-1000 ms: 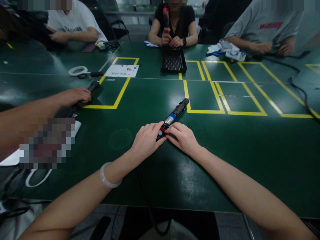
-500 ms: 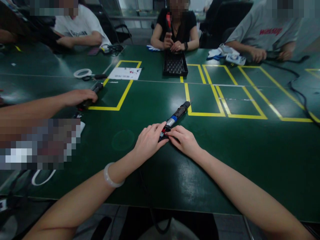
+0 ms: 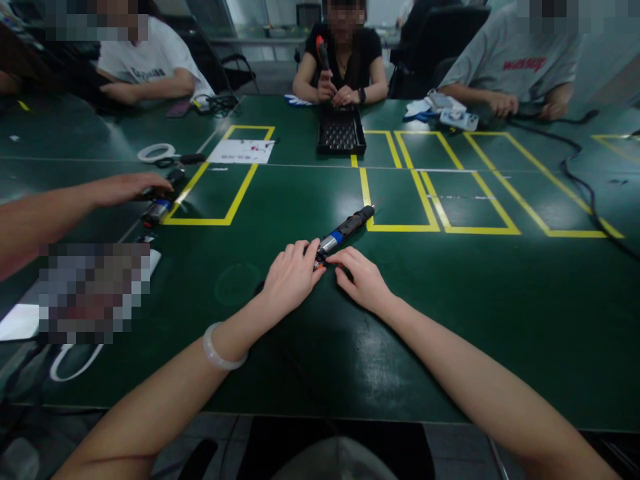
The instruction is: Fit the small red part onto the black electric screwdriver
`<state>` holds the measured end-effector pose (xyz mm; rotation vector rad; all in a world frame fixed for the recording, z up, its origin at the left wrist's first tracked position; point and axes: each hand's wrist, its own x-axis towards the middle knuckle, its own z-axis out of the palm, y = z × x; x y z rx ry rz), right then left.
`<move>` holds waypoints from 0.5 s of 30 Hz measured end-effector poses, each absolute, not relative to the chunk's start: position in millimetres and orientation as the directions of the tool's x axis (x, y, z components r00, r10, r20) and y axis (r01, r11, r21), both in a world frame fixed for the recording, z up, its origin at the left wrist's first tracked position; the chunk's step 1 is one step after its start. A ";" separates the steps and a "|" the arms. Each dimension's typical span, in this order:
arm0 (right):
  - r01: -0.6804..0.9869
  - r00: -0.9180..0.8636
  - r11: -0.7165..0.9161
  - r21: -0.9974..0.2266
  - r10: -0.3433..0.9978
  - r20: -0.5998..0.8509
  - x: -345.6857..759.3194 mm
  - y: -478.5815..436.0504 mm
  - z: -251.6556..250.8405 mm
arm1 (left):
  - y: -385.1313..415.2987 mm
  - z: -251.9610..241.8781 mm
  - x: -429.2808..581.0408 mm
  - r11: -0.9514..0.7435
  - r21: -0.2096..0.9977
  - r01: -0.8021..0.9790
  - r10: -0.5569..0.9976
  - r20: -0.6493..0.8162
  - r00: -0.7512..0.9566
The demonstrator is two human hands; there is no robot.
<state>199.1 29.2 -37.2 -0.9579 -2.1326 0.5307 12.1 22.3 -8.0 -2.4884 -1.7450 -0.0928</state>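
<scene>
An electric screwdriver (image 3: pixel 345 231) with a black front, a blue band and a silver section lies slanted on the green table, its thin bit pointing away and to the right. My left hand (image 3: pixel 293 277) is closed over the rear end and hides most of it; a bit of orange shows beneath the fingers. Close to that end, on the right side, is my right hand (image 3: pixel 365 279). Its fingers are bent, with thumb and forefinger apart and nothing between them. The forefinger's tip is at the tool's side; whether it touches I cannot tell.
A co-worker's hand (image 3: pixel 135 188) rests by a similar tool (image 3: pixel 159 208) on the left. Yellow tape rectangles (image 3: pixel 405 228) mark the table (image 3: pixel 475 313). Across it sit a black tray (image 3: pixel 341 148), a white sheet (image 3: pixel 240 152), a tape roll (image 3: pixel 156 153) and a black cable (image 3: pixel 575 173).
My right hand's thumb and forefinger have parted from their pinch at the screwdriver's rear. The screwdriver's rear is more covered by my left hand. The co-worker's hand at left has drawn back slightly.
</scene>
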 end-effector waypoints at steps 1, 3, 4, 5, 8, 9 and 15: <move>0.468 -0.461 0.633 -0.617 0.771 0.440 199.8 29.4 -37.4 | 23.5 -8.6 10.7 -0.330 -0.064 0.942 0.936 0.109 0.336; 0.470 -0.468 0.624 -0.624 0.776 0.423 201.4 29.8 -37.5 | 26.5 -8.7 6.9 -0.311 -0.091 0.946 0.941 0.108 0.320; 0.469 -0.470 0.622 -0.628 0.777 0.418 202.0 29.9 -37.5 | 28.5 -8.2 4.2 -0.300 -0.101 0.949 0.945 0.107 0.310; 0.466 -0.472 0.620 -0.631 0.778 0.415 202.6 30.0 -37.2 | 31.1 -7.4 0.8 -0.286 -0.108 0.952 0.949 0.106 0.297; 0.455 -0.480 0.617 -0.642 0.777 0.407 203.9 30.3 -36.3 | 42.1 -4.9 -14.8 -0.227 -0.111 0.968 0.967 0.094 0.238; 0.452 -0.484 0.616 -0.645 0.777 0.403 204.2 30.3 -36.0 | 46.9 -4.4 -22.0 -0.199 -0.109 0.974 0.974 0.090 0.209; 0.447 -0.508 0.610 -0.654 0.775 0.375 204.8 30.8 -36.5 | 74.6 -5.2 -80.9 -0.016 -0.144 0.989 0.996 0.085 0.028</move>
